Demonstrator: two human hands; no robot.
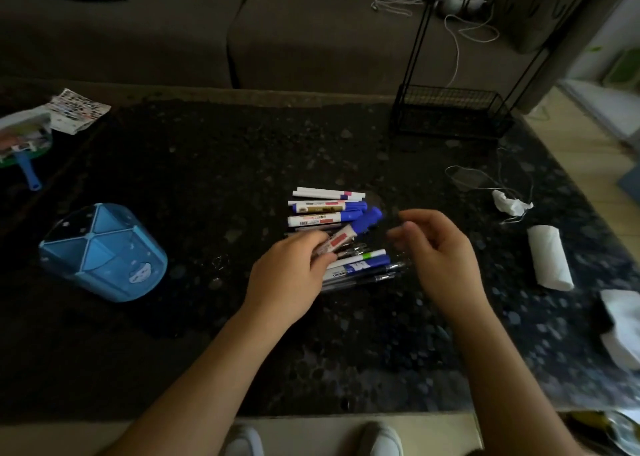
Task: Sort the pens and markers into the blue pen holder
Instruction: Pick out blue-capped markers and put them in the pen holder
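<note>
A pile of pens and markers [329,209] lies at the middle of the dark speckled table [207,164]. My left hand [291,275] is closed around a white marker with a blue cap [360,227], lifted at a slant over the pile. Just right of the pile my right hand [440,247] hovers, fingers loosely curled and empty. The blue pen holder [104,251], divided into compartments, stands at the left of the table, well apart from both hands.
A black wire rack [450,112] stands at the back right. White tissues [550,258] and a thin cable [485,178] lie to the right. A printed fan with a blue handle [24,150] sits at the far left. A sofa [242,33] lies behind the table.
</note>
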